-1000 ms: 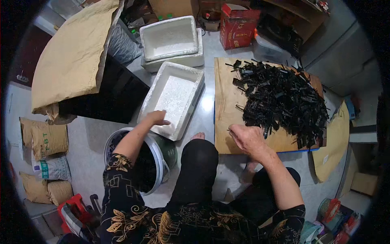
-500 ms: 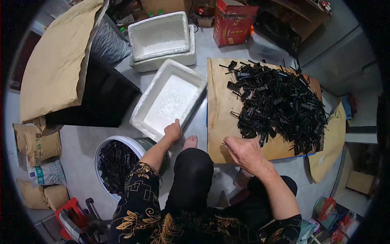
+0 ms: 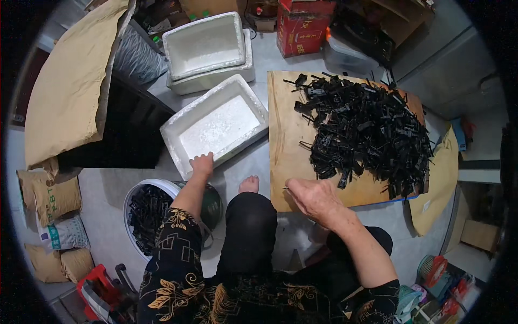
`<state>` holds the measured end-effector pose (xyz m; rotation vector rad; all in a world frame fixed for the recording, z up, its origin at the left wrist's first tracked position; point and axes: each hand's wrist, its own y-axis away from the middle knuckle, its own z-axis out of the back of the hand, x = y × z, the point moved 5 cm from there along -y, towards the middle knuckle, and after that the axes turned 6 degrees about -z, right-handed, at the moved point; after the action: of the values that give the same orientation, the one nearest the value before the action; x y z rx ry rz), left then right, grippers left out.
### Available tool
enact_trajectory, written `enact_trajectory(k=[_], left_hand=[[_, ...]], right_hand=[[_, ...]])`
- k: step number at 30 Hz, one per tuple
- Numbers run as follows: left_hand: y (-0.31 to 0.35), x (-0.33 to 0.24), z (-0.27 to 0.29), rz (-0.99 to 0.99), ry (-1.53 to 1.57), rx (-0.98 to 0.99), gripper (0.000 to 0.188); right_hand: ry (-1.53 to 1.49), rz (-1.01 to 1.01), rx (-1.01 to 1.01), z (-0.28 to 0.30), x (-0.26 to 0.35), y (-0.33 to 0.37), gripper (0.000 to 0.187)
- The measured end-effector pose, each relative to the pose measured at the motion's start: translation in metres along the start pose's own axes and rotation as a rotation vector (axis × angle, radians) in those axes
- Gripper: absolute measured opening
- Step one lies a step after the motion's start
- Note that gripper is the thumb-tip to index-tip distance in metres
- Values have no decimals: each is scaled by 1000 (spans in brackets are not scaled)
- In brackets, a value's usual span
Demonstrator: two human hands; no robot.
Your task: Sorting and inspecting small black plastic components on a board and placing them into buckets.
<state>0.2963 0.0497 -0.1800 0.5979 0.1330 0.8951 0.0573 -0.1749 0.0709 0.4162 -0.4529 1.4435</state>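
Observation:
My left hand (image 3: 202, 164) grips the near rim of a white foam box (image 3: 174, 149), its fingers hooked over the edge. Only white specks show on the box's bottom. My right hand (image 3: 313, 198) is closed in a pinch above the near left part of a brown board (image 3: 283, 135). A thin dark tip pokes out beside its thumb and finger; the rest of what it holds is hidden. On the board, just beyond this hand, lies a big heap of black plastic parts (image 3: 367, 135) with thin prongs.
A white bucket (image 3: 175, 188) of black pieces stands by my left forearm, a dark green round container (image 3: 212, 208) next to it. Two stacked foam boxes (image 3: 168, 54) sit farther back. A red carton (image 3: 306, 32) is beyond the board; brown sacks (image 3: 56, 200) line the left.
The near end of the foam box has swung left with my left hand, so the box has turned clockwise. My right hand keeps its pinch over the board. The whole view has shifted slightly.

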Motion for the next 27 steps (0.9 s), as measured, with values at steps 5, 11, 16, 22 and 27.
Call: enact_trajectory(k=[5, 11, 16, 22, 27], left_hand=[[-1, 3, -9, 30, 61, 25, 20], [-7, 12, -26, 55, 225, -23, 31], [-13, -13, 25, -87, 351, -126, 36], [47, -111, 190, -561, 858, -636, 24], [123, -230, 232, -1071, 360, -637, 30]], right_hand=[[8, -4, 51, -3, 0, -1, 11], [-10, 9, 26, -5, -3, 1, 11], [22, -41, 24, 4, -15, 8, 10], [-34, -313, -476, 76, -57, 15, 9], [-98, -426, -644, 103, -79, 36, 13]])
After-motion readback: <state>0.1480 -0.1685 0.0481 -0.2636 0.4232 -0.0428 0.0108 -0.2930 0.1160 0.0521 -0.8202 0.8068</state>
